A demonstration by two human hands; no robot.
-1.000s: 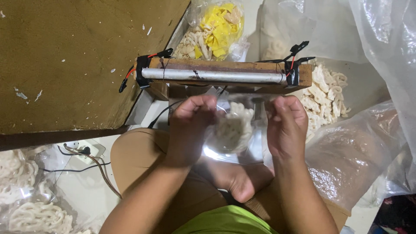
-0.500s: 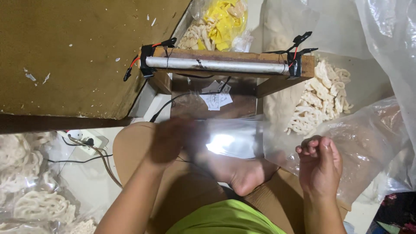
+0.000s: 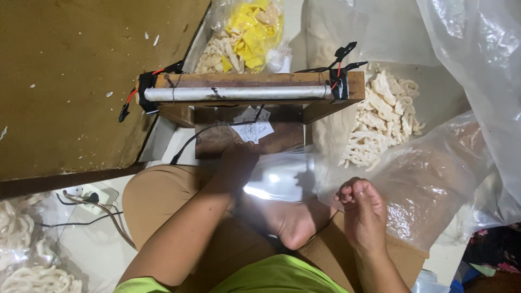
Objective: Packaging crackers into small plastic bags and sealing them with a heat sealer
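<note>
A clear plastic bag (image 3: 282,176) is pinched by the left hand (image 3: 239,163) just below the wooden sealer (image 3: 244,92) — the right hand (image 3: 363,209), fingers curled together, is held empty right of it

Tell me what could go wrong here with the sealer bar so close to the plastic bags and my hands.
The left hand rests on clear plastic bags just below the sealer bar; if the bar is hot, a lifted bag or finger could touch it. Wires trail from under the wooden stand past the knee and might snag. The right hand pinches the big bag of crackers, which may spill if tugged.
</note>
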